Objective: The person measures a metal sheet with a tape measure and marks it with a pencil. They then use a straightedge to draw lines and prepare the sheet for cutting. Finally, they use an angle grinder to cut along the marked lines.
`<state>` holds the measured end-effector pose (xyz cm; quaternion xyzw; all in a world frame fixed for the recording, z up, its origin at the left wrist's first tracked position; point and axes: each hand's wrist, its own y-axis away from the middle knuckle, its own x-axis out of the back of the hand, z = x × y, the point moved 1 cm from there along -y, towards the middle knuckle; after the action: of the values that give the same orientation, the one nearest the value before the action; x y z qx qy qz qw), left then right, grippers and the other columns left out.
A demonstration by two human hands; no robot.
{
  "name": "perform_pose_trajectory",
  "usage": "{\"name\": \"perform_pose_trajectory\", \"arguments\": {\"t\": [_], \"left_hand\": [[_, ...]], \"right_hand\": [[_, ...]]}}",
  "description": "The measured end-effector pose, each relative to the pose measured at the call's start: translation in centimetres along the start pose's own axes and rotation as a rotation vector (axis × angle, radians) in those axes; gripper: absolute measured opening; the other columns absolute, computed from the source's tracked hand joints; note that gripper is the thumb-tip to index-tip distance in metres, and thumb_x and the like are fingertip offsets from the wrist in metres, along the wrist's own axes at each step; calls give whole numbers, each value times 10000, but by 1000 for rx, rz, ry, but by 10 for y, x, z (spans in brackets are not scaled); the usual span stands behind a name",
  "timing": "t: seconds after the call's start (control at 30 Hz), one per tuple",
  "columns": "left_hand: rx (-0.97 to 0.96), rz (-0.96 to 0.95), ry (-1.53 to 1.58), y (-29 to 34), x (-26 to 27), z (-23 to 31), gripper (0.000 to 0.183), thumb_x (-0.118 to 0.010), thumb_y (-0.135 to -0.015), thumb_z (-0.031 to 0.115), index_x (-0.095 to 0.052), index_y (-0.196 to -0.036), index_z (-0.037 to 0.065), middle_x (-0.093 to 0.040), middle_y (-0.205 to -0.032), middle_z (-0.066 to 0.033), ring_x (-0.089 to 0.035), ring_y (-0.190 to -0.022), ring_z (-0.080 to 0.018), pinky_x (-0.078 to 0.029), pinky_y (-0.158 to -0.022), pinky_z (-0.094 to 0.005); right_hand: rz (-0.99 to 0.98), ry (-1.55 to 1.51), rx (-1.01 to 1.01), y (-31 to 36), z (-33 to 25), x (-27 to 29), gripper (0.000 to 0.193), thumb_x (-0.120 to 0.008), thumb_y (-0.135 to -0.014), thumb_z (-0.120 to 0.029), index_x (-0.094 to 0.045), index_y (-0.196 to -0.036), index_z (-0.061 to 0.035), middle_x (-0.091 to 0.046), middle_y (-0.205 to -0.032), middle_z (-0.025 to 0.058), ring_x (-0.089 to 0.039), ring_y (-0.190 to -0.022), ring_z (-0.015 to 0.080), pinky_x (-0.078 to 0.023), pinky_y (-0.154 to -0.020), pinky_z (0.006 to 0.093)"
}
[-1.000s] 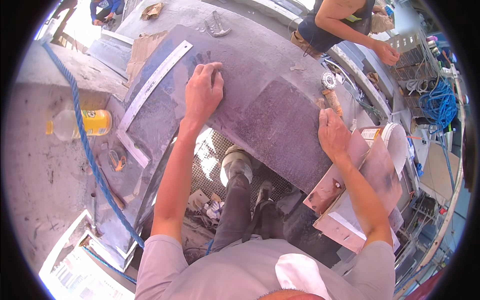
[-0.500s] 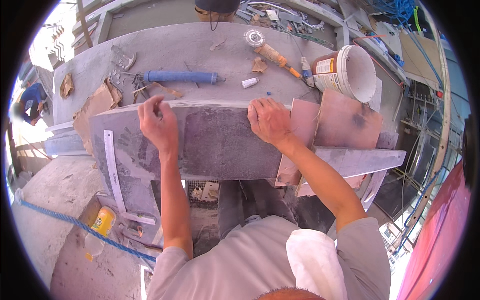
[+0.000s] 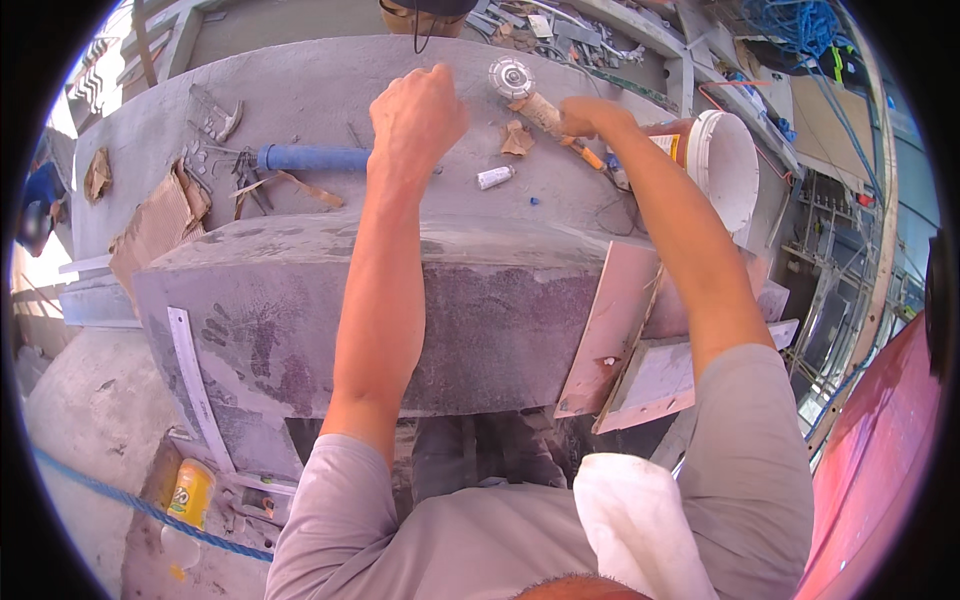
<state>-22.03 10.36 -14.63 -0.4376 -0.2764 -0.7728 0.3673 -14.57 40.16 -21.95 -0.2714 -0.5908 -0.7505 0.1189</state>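
My right hand (image 3: 595, 117) is closed around the orange body of an angle grinder (image 3: 541, 114), which lies on the far grey concrete surface (image 3: 330, 100). The grinder's round disc points away to the left. Left of it, my left hand (image 3: 418, 112) is held in a loose fist over the same surface, with nothing showing in it. Both my arms reach across a grey stone-like block (image 3: 490, 340). A crumpled brown scrap (image 3: 516, 138) and a small white cylinder (image 3: 495, 177) lie between the hands. A blue tube tool (image 3: 310, 158) is partly hidden behind my left forearm.
A white-rimmed bucket (image 3: 725, 165) lies on its side at the right. Pinkish boards (image 3: 610, 325) lean at the block's right end. A hammer (image 3: 222, 115) and torn cardboard (image 3: 160, 230) are at left. A metal square (image 3: 195, 385) stands against the block. A blue rope (image 3: 120, 500) crosses lower left.
Both hands have left the block's top edge and moved forward. The right hand has taken hold of the grinder; the left has moved forward and right. The view has shifted.
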Motion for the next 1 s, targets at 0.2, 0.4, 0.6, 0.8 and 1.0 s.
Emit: {"name": "perform_pose_trajectory", "arguments": {"t": [0.2, 0.4, 0.6, 0.8, 1.0], "left_hand": [[254, -256, 50, 2, 13, -12, 199, -680, -926, 85, -762, -1086, 1, -824, -1036, -222, -812, -979, -416, -643, -834, -510], [201, -309, 61, 8, 3, -6, 298, -621, -954, 166, -695, -1177, -17, -796, -1071, -233, -762, -1056, -448, -605, -897, -548], [297, -238, 119, -2, 12, -1, 319, -582, -966, 164, -713, -1224, 32, -796, -1132, -249, -749, -1107, -475, -586, -957, -571], [456, 553, 181, -13, 51, -22, 290, -583, -966, 144, -683, -1196, -3, -726, -1267, -255, -715, -1175, -458, -541, -1005, -564], [427, 964, 343, -14, 64, -38, 385, -554, -922, 154, -628, -1279, 30, -588, -1301, -196, -640, -1178, -395, -465, -1038, -531]], "right_hand": [[0, -249, -146, -157, 54, -90, 730, -893, -819, -282, -668, -1475, -54, -742, -1444, 182, -738, -1285, 375, -599, -1017, 542], [359, -438, -169, -213, 27, -131, 906, -1004, -717, -326, -598, -1491, -89, -731, -1426, 219, -712, -1310, 431, -569, -1113, 545], [338, -414, 165, -178, -6, -124, 797, -931, -646, -307, -695, -1366, -62, -771, -1276, 274, -718, -1243, 461, -571, -1076, 498], [343, -467, 667, -69, -67, -28, 755, -928, -682, -248, -660, -1361, -55, -782, -1156, 215, -738, -1115, 438, -592, -971, 509], [565, -654, 651, 84, -59, 50, 746, -921, -778, -273, -650, -1424, -18, -802, -1166, 207, -775, -1063, 360, -616, -996, 403]]}}
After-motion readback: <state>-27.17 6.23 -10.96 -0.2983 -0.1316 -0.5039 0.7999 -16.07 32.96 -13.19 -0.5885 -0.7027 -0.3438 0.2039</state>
